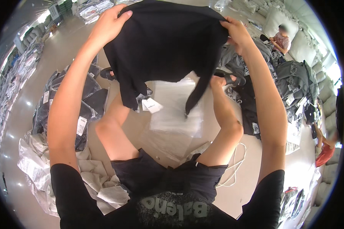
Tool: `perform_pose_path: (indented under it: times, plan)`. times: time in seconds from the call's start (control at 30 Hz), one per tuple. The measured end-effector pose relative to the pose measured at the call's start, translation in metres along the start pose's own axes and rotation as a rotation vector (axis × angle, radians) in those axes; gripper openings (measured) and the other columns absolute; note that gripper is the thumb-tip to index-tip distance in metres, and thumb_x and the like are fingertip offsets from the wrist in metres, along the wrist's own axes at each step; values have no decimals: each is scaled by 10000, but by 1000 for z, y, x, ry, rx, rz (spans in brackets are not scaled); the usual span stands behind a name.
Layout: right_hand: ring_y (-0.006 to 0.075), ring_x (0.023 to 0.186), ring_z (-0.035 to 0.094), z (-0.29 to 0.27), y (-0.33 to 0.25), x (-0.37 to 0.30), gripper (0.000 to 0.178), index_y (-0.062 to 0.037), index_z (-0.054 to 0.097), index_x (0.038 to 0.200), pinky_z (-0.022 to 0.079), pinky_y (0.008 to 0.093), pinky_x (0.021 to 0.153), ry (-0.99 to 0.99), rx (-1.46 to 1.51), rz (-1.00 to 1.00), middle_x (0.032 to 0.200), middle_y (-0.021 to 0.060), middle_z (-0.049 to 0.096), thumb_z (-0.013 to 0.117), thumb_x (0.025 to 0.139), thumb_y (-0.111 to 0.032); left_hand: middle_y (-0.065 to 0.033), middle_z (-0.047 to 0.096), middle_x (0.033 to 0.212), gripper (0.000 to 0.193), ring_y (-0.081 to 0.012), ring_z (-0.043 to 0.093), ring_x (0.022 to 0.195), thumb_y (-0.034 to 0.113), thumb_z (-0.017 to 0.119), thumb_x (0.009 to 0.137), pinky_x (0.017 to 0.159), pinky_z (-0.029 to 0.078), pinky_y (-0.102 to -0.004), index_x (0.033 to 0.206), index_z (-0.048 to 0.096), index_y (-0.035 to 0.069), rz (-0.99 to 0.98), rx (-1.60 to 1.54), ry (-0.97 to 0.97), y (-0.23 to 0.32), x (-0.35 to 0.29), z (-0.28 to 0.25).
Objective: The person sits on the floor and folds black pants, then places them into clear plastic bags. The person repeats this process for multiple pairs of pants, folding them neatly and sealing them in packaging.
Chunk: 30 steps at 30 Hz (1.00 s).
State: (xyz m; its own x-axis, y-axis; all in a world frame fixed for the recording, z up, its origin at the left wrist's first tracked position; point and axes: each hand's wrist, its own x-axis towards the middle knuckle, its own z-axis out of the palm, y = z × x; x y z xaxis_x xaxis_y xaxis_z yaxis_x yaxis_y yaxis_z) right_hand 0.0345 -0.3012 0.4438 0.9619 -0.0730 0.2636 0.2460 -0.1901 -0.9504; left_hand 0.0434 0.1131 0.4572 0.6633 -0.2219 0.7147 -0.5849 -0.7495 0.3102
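Note:
A black garment (168, 42), which looks like a long-sleeved top, hangs spread out in front of me at arm's length. My left hand (111, 23) pinches its upper left edge, thumb on the near side. At the upper right edge my right hand (237, 32) grips the cloth in the same way. Two narrow ends, like sleeves, dangle down at either side. White paper tags (151, 105) show beside the left one. Below the garment, a stack of clear plastic bags (172, 122) lies on the floor between my legs, partly covered from view.
Bagged dark garments (91, 101) with tags lie at my left, above crumpled whitish sheeting (101, 183). Dark clothes (298, 82) are heaped at right. A seated person (281, 40) is at far right, another in red (325, 152) nearer. A white cord (237, 168) lies by my right leg.

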Motion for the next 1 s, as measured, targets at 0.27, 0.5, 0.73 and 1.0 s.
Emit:
perform_pose_path:
  times: [0.27, 0.5, 0.73, 1.0]
  plan:
    - [502, 991, 689, 20, -13, -3, 360, -100, 599, 1145, 549, 581, 856, 225, -1069, -558, 993, 250, 744, 478, 1115, -438, -117, 770, 1128, 364, -229, 741, 955, 203, 650, 1054, 866, 571, -337, 1347, 675, -11, -657, -784, 203, 8, 7, 18]
    - [337, 833, 754, 23, -2, -14, 305, -52, 642, 1072, 565, 450, 718, -4, -519, -340, 884, 180, 762, 548, 1126, -338, -117, 737, 1017, 324, -191, 688, 855, 197, 633, 1048, 746, 540, -358, 1241, 689, -57, -382, -473, 466, 12, -3, 38]
    - [274, 941, 791, 38, -23, -58, 274, 26, 566, 1211, 638, 346, 865, -363, 169, -177, 937, 145, 767, 465, 1147, -220, -119, 714, 1008, 329, -175, 716, 817, 217, 640, 1070, 703, 618, -328, 1269, 585, -38, -256, -862, 554, 64, -33, 42]
    - [202, 1183, 681, 88, -61, -102, 236, -32, 615, 1305, 500, 349, 1052, -339, 496, -343, 1254, 86, 708, 553, 1097, -125, -161, 597, 1271, 953, -243, 645, 1146, 84, 937, 815, 1015, 529, -378, 1503, 278, 41, 106, -699, 445, 135, -73, 25]
